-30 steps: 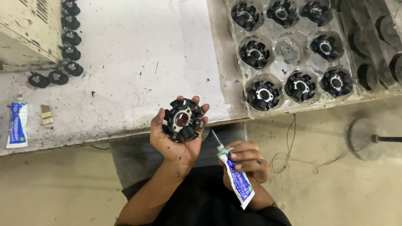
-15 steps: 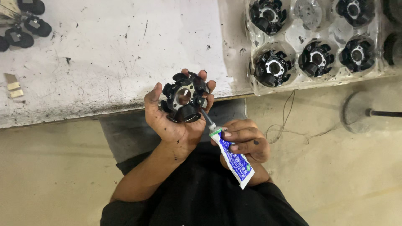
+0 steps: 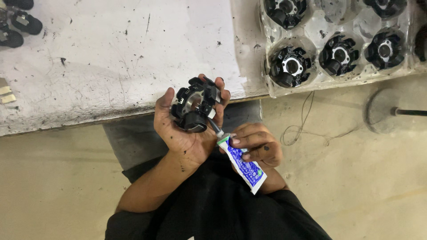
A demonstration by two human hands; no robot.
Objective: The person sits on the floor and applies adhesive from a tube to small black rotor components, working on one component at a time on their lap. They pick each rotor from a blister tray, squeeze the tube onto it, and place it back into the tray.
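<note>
My left hand [image 3: 187, 133] holds a black round stator part [image 3: 195, 104] with a metal centre ring and several wound poles, palm up, just off the front edge of the white worktable [image 3: 111, 62]. My right hand [image 3: 255, 144] grips a small blue and white glue tube [image 3: 242, 162], squeezing it near the neck. The tube's thin nozzle touches the lower right side of the stator. The tube's tail points down toward my dark clothing.
A clear plastic tray [image 3: 351, 75] at the table's right holds several similar black stators in round pockets. More black parts [image 3: 20, 24] lie at the table's far left. A thin wire loop [image 3: 302, 129] and a round stand base [image 3: 382, 111] sit on the floor to the right.
The tube's nozzle has moved up from below the stator until it touches the part's lower right side. The view has shifted, so table and tray appear higher in frame.
</note>
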